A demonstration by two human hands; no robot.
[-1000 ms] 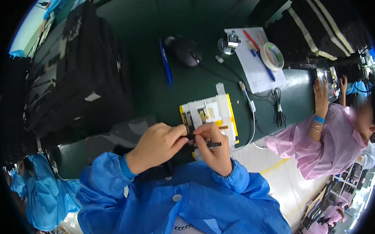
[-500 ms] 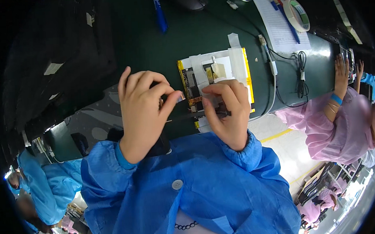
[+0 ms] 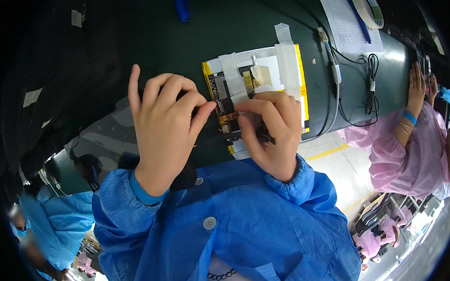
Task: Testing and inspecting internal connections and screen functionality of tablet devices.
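I see the flat battery-and-board assembly lying by the near edge of the green table. The left hand has thumb and forefinger together at the left side of the dark circuit board; I can't tell whether they pinch anything. The right hand curls over the board, its grip hidden from me. Farther right along that edge lies a bundled black cable.

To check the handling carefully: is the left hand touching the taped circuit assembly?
Cannot tell: in the head view, the left hand visually meets the left edge of the taped circuit assembly, but looking down hides any height gap.
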